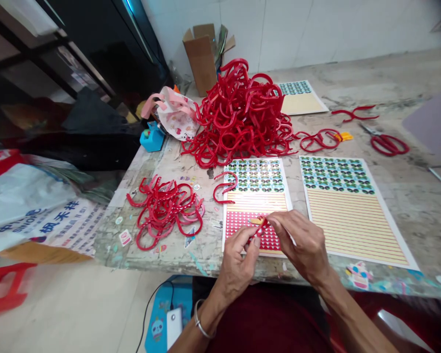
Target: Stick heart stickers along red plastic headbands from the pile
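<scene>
My left hand (240, 257) is closed on a narrow red curved strip (261, 227), held over the near part of a sticker sheet. My right hand (303, 240) pinches the strip's upper end between thumb and fingertips. Under both hands lies the sticker sheet (255, 202), with green-and-blue prints at the top, plain cream rows in the middle and red rows with white hearts below. On its left edge rests a loose red S-shaped strip (226, 187). To the left is a small pile of red strips (169, 211), some with white dots. Behind rises a large heap of red strips (242, 115).
A second sticker sheet (353, 211) lies at the right, and another sheet (303, 103) behind. Red-handled scissors (389, 144) lie at the right. A blue tape dispenser (152, 138), a white-and-pink cloth (178, 115) and a cardboard box (202, 61) stand at the back left.
</scene>
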### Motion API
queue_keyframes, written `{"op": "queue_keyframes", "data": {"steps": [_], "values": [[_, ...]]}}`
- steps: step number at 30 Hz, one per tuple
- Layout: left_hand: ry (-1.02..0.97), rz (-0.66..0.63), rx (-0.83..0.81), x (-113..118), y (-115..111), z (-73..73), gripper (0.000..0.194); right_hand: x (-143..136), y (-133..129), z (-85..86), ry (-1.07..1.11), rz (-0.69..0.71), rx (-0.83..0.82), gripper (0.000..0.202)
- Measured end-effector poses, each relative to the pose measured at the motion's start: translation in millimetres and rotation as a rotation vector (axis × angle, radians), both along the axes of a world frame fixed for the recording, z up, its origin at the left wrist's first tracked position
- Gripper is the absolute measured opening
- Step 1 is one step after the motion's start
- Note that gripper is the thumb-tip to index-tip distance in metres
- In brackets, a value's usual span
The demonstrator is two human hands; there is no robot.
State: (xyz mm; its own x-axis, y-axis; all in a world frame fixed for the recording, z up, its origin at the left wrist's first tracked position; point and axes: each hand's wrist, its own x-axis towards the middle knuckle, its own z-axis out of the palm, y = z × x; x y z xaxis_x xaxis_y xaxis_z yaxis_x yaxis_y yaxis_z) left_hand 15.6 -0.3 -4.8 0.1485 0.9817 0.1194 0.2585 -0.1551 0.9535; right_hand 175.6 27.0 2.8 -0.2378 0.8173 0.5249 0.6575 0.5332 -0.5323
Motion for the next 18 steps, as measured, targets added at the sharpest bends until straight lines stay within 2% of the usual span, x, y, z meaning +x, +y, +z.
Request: {"op": "queue_keyframes", "data": {"steps": [5, 12, 18], "values": [[-0.013, -0.054, -0.019, 0, 0, 3.0, 0.026, 2, -1, 2.4, 0.038, -0.013, 0.053, 0.017], [-0.032, -0.045, -0.100, -3, 0, -1.7, 0.027, 2, -3, 6.2, 0.013, 0.007, 0.128, 0.014], [-0.030, -0.048, -0.067, -2, 0, -3.7, 0.026, 2, -6, 12.3, 0.025, 0.033, 0.164, 0.020]]}}
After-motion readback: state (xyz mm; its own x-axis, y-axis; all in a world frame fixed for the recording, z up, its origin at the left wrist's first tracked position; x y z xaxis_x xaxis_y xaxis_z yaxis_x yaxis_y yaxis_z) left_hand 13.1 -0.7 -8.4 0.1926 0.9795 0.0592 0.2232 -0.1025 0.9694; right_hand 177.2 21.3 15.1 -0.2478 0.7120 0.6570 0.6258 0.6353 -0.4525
